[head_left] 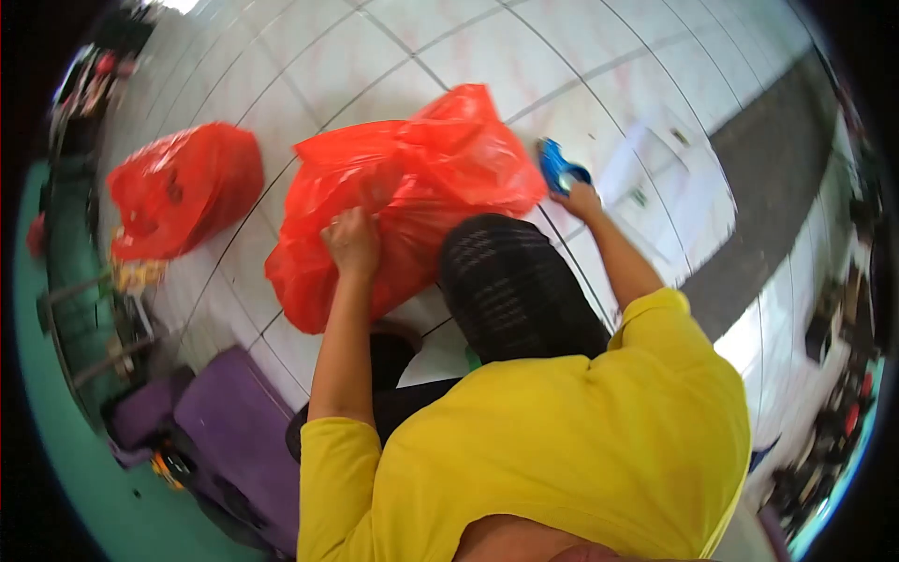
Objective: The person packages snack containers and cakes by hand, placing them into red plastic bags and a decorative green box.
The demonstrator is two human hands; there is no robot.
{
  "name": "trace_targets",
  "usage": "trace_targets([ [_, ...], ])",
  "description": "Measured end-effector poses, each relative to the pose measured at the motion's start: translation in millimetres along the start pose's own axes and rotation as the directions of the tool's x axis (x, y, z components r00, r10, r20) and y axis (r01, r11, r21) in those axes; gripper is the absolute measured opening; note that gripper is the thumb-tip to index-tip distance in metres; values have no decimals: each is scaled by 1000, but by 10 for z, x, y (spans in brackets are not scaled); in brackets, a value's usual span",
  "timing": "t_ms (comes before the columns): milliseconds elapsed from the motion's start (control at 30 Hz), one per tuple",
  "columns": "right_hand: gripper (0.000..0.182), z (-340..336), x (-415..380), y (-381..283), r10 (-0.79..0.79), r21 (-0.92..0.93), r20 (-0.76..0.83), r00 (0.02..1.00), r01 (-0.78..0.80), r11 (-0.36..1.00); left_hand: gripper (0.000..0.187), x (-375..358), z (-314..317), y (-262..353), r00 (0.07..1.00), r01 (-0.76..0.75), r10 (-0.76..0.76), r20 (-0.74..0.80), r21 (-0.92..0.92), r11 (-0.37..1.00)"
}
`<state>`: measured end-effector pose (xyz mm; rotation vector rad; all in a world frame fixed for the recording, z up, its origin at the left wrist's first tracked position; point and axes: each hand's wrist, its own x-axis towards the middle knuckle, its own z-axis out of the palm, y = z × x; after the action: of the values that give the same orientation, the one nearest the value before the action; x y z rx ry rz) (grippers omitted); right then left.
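Person in yellow top and dark trousers

The yellow top (562, 440) has sleeves pushed up the arms; checked dark trousers (510, 281) show at twelve o'clock above it.

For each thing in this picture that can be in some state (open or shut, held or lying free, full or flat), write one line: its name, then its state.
Large red plastic bag: bulging, on the tiled floor, gripped at its near edge.
Small red plastic bag: full, lying free on the floor, untouched.
Blue item: held in the right hand.
Left hand: closed on the large red plastic bag.
Right hand: closed on the blue item.
Purple seat: unoccupied.
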<state>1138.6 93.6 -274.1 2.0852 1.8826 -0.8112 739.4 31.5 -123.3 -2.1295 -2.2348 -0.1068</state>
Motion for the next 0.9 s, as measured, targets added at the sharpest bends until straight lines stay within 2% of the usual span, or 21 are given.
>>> trace_targets([
  [67, 50, 192, -157, -268, 41, -112, -199, 979, -64, 992, 15, -20, 70, -11, 996, 16, -13, 91, -39, 999],
  [100, 48, 177, -96, -342, 79, -97, -132, 988, -93, 991, 15, -46, 104, 9, 995, 65, -62, 74, -33, 997],
  [133, 46, 167, -29, -395, 126, -81, -64, 990, -131, 988, 12, -59, 120, 28, 998, 36, -34, 61, -40, 999],
  [200, 41, 128, 60, -457, 84, -78, -132, 988, -94, 992, 10, -54, 120, 52, 999, 18, -16, 42, -41, 999],
  [267, 34, -100, 52, -508, 290, 270, -297, 910, -211, 939, 8, -75, 102, 94, 999, -48, 48, 18, -40, 998],
  [300, 32, -209, 148, -283, 184, 408, -228, 956, -78, 910, 8, -103, 89, 115, 999, -45, 45, 15, -42, 998],
  [333, 30, -297, 208, -79, 67, 544, -177, 982, 40, 838, 10, -121, 76, 128, 999, -45, 47, 20, -85, 995],
  [400, 26, -867, -324, -203, 137, 937, -105, 985, 52, 345, 12, -103, 67, 89, 999, -49, 50, 1, -135, 990],
  [467, 20, -1494, -945, -440, 97, 945, -319, 943, 309, 110, 12, -148, 99, 39, 1000, -9, 2, -29, -256, 967],
  [500, 21, -1854, -1343, -673, 35, 920, -388, 921, 384, 83, 12, -154, 68, 26, 999, -6, -4, -34, -267, 964],
  [533, 22, -2122, -1701, -915, -25, 890, -453, 891, 454, 51, 13, -136, 2, 12, 998, 58, -59, 10, -405, 912],
  [567, 22, -2261, -1932, -1073, -29, 885, -461, 887, 462, 59, 16, -101, -59, -8, 993, 120, -105, 58, -531, 839],
  [600, 24, -2381, -2113, -1209, -141, 873, -466, 873, 480, 84, 16, -38, -102, -29, 993, 114, -109, 43, -539, 834],
  [667, 29, -2366, -2383, -1491, -374, 884, -388, 842, 454, 106, 32, 68, -214, -78, 969, 237, -208, 136, -753, 613],
  [700, 31, -2240, -2409, -1591, -462, 900, -302, 834, 408, 149, 32, 93, -394, -113, 969, 231, -218, 119, -759, 609],
  [733, 29, -2074, -2415, -1720, -536, 899, -249, 807, 398, 181, 38, 107, -685, -151, 902, 429, -15, 431, -893, 137],
  [767, 27, -1671, -2455, -2008, -531, 939, -193, 825, 313, 145, 44, 54, -949, -222, 780, 624, 302, 548, -711, -324],
  [800, 24, -1542, -2445, -2060, -614, 956, -93, 784, 243, 166, 44, 12, -1119, -230, 790, 613, 286, 543, -716, -335],
  [833, 22, -1377, -2414, -2109, -605, 973, -18, 796, 154, 173, 46, -57, -1260, -208, 772, 635, 309, 555, -697, -334],
  [867, 22, -1257, -2419, -2152, -644, 981, -56, 763, 161, 106, 48, -119, -1319, -206, 749, 661, 335, 572, -673, -330],
  [900, 23, -1191, -2428, -2168, -645, 987, -41, 763, 130, 92, 44, -115, -1265, -226, 784, 618, 309, 538, -721, -314],
])
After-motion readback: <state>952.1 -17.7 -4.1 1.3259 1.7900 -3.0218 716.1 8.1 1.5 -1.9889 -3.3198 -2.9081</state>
